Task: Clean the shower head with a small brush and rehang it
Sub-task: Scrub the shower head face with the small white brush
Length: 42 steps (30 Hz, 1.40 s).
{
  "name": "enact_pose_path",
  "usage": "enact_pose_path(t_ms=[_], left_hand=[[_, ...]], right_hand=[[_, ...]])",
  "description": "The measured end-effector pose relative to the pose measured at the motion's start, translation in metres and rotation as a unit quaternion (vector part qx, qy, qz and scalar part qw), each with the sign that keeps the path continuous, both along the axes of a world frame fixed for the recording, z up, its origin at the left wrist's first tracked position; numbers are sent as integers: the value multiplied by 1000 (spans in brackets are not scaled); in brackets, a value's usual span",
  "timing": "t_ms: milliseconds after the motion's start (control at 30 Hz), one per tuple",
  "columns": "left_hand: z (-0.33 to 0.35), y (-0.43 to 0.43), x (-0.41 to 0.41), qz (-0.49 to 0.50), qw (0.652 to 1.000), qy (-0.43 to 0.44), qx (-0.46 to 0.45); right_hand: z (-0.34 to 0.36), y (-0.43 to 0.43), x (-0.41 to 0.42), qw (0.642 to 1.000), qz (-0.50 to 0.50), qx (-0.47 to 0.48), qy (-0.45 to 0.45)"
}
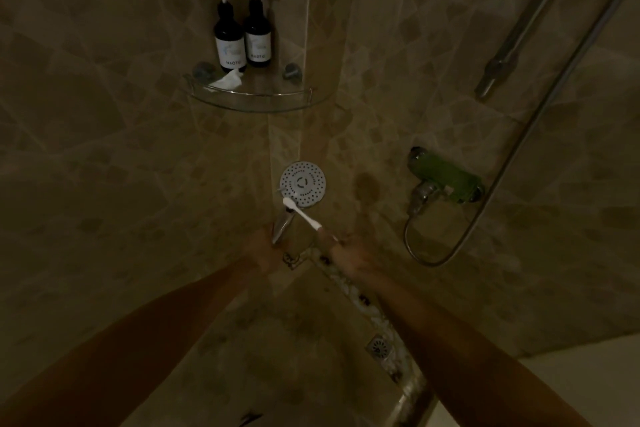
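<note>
Two forearms (156, 329) reached up from the bottom edge. Left hand (261, 248) gripped the handle of the shower head (302, 184), held low in the tiled corner, face toward the camera. Brush (301, 213) bristles touched its lower-left rim. Right hand (346, 250) pinched the brush's handle. Tap (446, 180) on the wall, well right.

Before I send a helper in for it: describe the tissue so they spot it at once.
Look to the tiled corner, where a glass shelf hangs. Two dark pump bottles stand at its back; the tissue lies crumpled in front of the left one, the only soft, shapeless thing there.
</note>
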<state>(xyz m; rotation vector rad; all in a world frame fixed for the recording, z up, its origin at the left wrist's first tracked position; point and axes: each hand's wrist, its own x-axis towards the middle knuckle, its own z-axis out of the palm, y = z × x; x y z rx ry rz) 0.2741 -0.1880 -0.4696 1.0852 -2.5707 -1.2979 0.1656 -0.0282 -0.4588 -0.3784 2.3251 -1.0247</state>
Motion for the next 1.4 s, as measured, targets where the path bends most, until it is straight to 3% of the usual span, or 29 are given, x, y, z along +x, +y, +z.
enact_pose_path(t_ms=[133,333,467,600,767,900,1133,1233,1400], left_hand=[[8,4,-6,-3,1000,20,-8],[5,13,-7,-19,999,26,1],[9,20,-6,34,994,100,-39],[6,15,-2,8,1000,12,14],[3,13,-4,-11,1000,24,-5],[4,12,-5,-4,1000,2,-1],[1,16,2,20,1000,14,18],[1,15,6,13,1000,1,22],[4,9,5,11,1000,17,14]], right_hand=[[1,-11,-9,994,-101,-49,2],[-4,-8,-1,996,-76,-38,0],[2,-6,-12,997,-70,-41,-3],[-4,-3,-8,996,-76,-46,26],[-13,-2,-2,998,-61,-17,0],[-4,-4,-19,986,-129,-103,-24],[-9,5,-24,997,-69,-33,-7],[3,8,-38,991,-104,-79,-13],[-4,8,-5,999,11,33,15]])
